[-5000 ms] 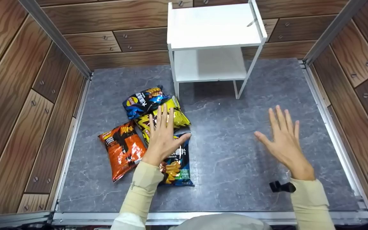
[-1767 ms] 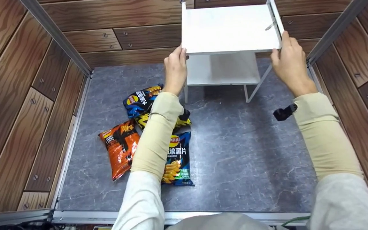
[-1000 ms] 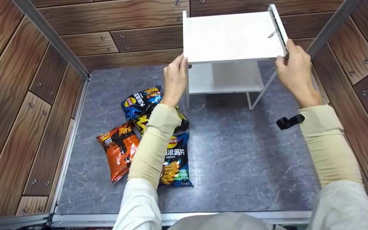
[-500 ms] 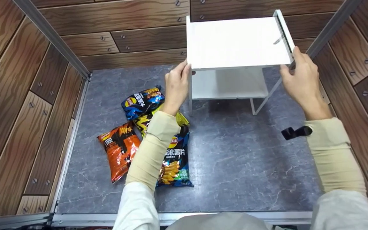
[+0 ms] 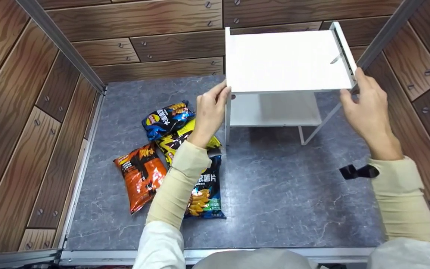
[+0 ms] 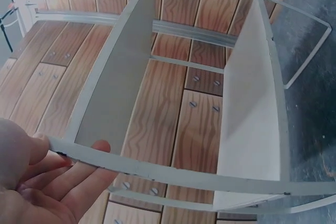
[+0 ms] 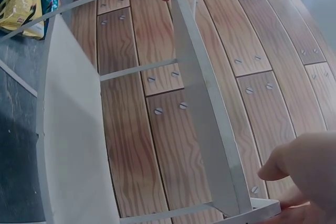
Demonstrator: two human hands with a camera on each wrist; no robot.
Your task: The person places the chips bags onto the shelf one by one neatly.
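A white two-tier shelf (image 5: 293,61) on thin metal legs stands at the right of the grey floor. My left hand (image 5: 210,114) grips its near left corner; in the left wrist view fingers (image 6: 86,177) curl under the frame, with the thumb on the other side. At the near right corner, my right hand (image 5: 368,108) holds the frame, its fingers along the outer side and the thumb by the front edge. Beside my left forearm lie chip bags: a dark blue one (image 5: 164,119), a yellow one (image 5: 170,144), an orange one (image 5: 144,179) and a black-blue one (image 5: 207,198).
Wood-patterned panels (image 5: 170,18) wall the space at the back and both sides. Metal rails (image 5: 84,168) edge the marbled grey floor (image 5: 282,201). The shelf's lower tier (image 5: 274,110) is white, and a black wrist camera (image 5: 358,172) sticks out from the right sleeve.
From open above the floor, both hands have gone to the shelf's front corners. The shelf has come toward me and slightly right with them. The chip bags have stayed where they were.
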